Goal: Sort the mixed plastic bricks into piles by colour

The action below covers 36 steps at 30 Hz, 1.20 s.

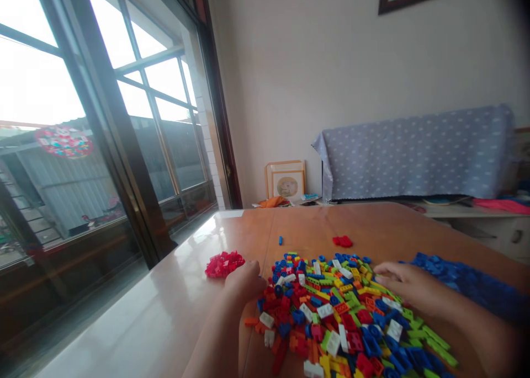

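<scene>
Brick pile (325,310) on a wooden table (306,223), one hand at either side

The brick pile is a loose spread of red, blue, white, yellow, orange and lime green toy pieces, some with studs showing, lying on the table in front of the person.

The left hand (246,281) is at the left edge of the brick pile, its back turned up and its fingers bent downward. Its fingertips are hidden, so I cannot tell whether it grips a piece. The right hand (408,284) lies over the far right edge of the brick pile, fingers reaching in toward the pieces and only lightly bent. I cannot tell whether anything is pinched there.

Just left of the brick pile, beside the left hand, is a small heap of red bricks (224,264). A single blue brick (280,240) lies on the table beyond the far left part of the brick pile, and a little red cluster (342,240) lies beyond its far edge. To the right of the brick pile, partly behind the right hand and forearm, spreads a blue heap (459,281) whose separate pieces are blurred.

Well beyond the brick pile, a framed picture (287,184) leans against the wall (290,63). A grey-blue spotted cloth (414,152) hangs farther right of it. Left of the brick pile, past the table's edge, stand large glass panes (165,140) in dark frames.
</scene>
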### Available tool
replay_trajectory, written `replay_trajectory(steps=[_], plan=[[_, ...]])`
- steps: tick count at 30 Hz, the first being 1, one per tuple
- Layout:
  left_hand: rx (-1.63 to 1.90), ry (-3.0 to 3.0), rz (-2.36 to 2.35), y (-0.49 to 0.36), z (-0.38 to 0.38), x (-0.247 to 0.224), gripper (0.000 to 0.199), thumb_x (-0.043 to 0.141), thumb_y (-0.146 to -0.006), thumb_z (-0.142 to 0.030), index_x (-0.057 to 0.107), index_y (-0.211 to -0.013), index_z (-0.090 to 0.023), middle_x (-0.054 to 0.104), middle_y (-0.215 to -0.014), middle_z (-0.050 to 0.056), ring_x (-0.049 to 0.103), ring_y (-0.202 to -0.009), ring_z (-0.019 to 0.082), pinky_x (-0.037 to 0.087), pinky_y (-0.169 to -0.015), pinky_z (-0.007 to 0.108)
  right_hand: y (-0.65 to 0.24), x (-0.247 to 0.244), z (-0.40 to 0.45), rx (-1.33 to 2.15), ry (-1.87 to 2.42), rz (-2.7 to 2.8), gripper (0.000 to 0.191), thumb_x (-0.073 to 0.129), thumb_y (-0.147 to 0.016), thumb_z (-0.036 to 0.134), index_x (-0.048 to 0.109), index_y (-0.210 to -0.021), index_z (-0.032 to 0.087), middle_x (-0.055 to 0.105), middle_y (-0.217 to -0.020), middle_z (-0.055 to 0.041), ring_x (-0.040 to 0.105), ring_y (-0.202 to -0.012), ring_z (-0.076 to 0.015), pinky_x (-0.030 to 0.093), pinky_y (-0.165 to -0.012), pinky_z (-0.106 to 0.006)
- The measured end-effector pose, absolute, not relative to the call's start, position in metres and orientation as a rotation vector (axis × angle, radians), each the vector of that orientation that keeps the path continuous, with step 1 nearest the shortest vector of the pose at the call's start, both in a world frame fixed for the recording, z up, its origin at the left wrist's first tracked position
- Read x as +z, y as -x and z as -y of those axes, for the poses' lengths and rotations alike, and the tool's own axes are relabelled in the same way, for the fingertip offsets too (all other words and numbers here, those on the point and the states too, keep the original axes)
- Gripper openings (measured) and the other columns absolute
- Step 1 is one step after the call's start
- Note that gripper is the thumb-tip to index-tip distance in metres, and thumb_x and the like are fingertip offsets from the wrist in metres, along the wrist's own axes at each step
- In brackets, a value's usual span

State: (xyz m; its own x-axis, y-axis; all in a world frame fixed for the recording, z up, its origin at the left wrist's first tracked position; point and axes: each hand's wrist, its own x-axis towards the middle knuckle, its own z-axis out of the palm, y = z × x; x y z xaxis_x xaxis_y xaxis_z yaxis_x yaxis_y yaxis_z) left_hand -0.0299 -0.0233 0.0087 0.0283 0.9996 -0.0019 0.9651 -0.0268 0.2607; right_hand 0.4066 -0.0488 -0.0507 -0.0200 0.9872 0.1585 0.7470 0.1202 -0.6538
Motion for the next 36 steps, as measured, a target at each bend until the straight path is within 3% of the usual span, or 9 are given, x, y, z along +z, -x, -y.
replay_trajectory(steps=[9, 16, 19, 24, 31, 36], plan=[[0.116, -2.305, -1.927, 0.022, 0.023, 0.012, 0.022, 0.061, -0.071, -0.011, 0.06, -0.091, -0.018, 0.069, -0.093, 0.008, 0.063, -0.079, 0.02, 0.037, -0.059, 0.025, -0.398, -0.033, 0.054, 0.607, 1.699, 1.896, 0.04, 0.055, -0.086, 0.049, 0.071, -0.104, 0.016, 0.071, -0.08, -0.0048, 0.062, -0.074, -0.0204, 0.041, -0.061, -0.027], [0.062, -2.31, -1.952, 0.026, 0.02, 0.009, 0.01, 0.062, -0.074, -0.017, 0.063, -0.084, -0.019, 0.07, -0.084, 0.007, 0.063, -0.073, 0.02, 0.033, -0.057, 0.025, -0.393, -0.026, 0.058, 0.512, 1.748, 1.911, 0.034, 0.056, -0.086, 0.045, 0.07, -0.102, 0.018, 0.06, -0.064, 0.0009, 0.054, -0.062, -0.0159, 0.03, -0.054, -0.025], [0.146, -2.27, -2.019, 0.028, 0.018, 0.011, 0.016, 0.062, -0.078, -0.024, 0.066, -0.092, -0.02, 0.071, -0.087, 0.007, 0.063, -0.074, 0.02, 0.033, -0.058, 0.026, -0.391, -0.023, 0.059, 0.524, 1.746, 1.906, 0.032, 0.055, -0.087, 0.041, 0.07, -0.103, 0.018, 0.059, -0.062, 0.0017, 0.053, -0.06, -0.0153, 0.029, -0.053, -0.025], [0.484, -2.215, -1.755, 0.014, 0.01, 0.008, 0.032, 0.051, -0.081, -0.015, 0.068, -0.108, -0.022, 0.07, -0.079, 0.003, 0.06, -0.067, 0.014, 0.034, -0.059, 0.023, -0.388, -0.018, 0.061, 0.474, 1.725, 1.881, 0.028, 0.057, -0.085, 0.039, 0.07, -0.099, 0.019, 0.067, -0.074, -0.0009, 0.058, -0.069, -0.0159, 0.032, -0.058, -0.025], [0.703, -2.063, -1.476, -0.027, -0.014, 0.001, 0.034, 0.053, -0.079, -0.019, 0.066, -0.11, -0.018, 0.056, -0.062, -0.004, 0.046, -0.052, 0.01, 0.028, -0.05, 0.021, -0.387, -0.014, 0.063, 0.461, 1.673, 1.829, 0.025, 0.057, -0.086, 0.039, 0.071, -0.095, 0.02, 0.069, -0.076, -0.0017, 0.061, -0.071, -0.0167, 0.033, -0.058, -0.024], [0.713, -1.936, -1.42, -0.059, -0.036, 0.004, 0.035, 0.059, -0.071, -0.013, 0.066, -0.106, -0.016, 0.054, -0.061, -0.006, 0.045, -0.051, 0.008, 0.032, -0.05, 0.02, -0.386, -0.01, 0.064, 0.449, 1.635, 1.787, 0.024, 0.056, -0.087, 0.039, 0.069, -0.094, 0.02, 0.07, -0.074, -0.0012, 0.062, -0.068, -0.0161, 0.034, -0.057, -0.023]])
